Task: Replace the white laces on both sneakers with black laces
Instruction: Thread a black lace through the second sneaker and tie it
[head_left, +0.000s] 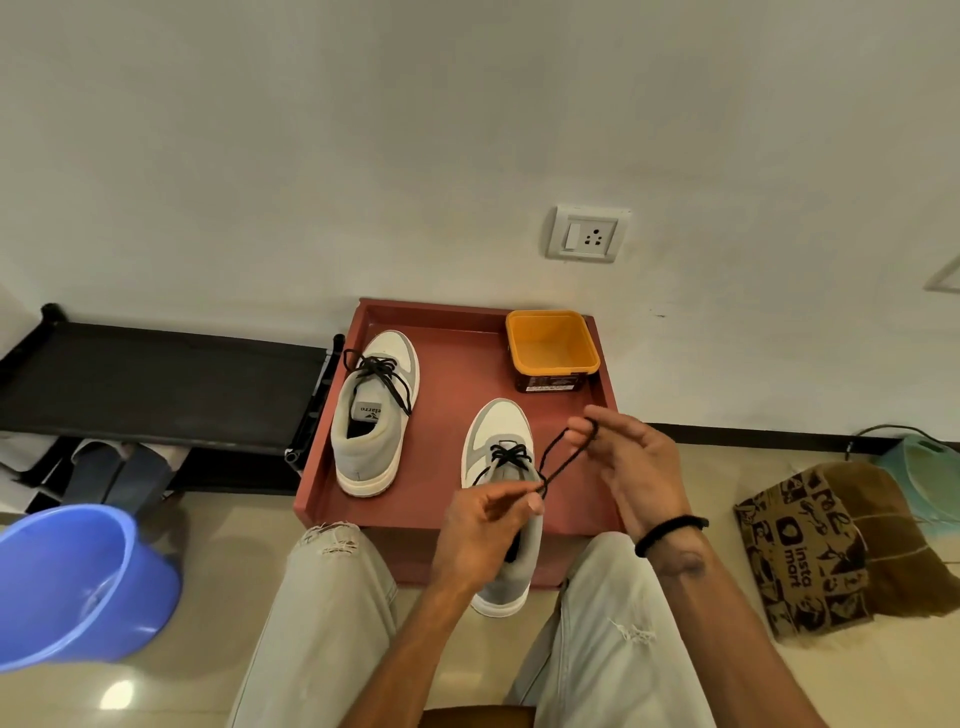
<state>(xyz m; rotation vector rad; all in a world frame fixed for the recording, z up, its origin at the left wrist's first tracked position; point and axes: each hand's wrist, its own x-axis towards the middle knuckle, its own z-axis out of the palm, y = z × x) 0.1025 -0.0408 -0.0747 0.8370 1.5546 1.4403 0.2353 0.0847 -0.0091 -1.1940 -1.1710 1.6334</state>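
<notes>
On the red worktop (457, 374) two grey-and-white sneakers lie with toes toward the wall. The left sneaker (375, 415) sits well onto the surface, its black lace (382, 376) loosely tied across the tongue. The right sneaker (501, 499) lies nearer the person, its heel hanging past the front edge, and its own black lace (511, 456) is crossed through the upper eyelets. The left hand (483, 535) pinches one strand of that lace between thumb and forefinger just above the shoe's collar. The right hand (631, 462) pinches the lace's far end at its fingertips, the other fingers loosely spread, so a long loop stretches between both hands. An open yellow tub (551, 345) stands at the far right corner. A blue bucket (72, 587) rests on the floor at left.
</notes>
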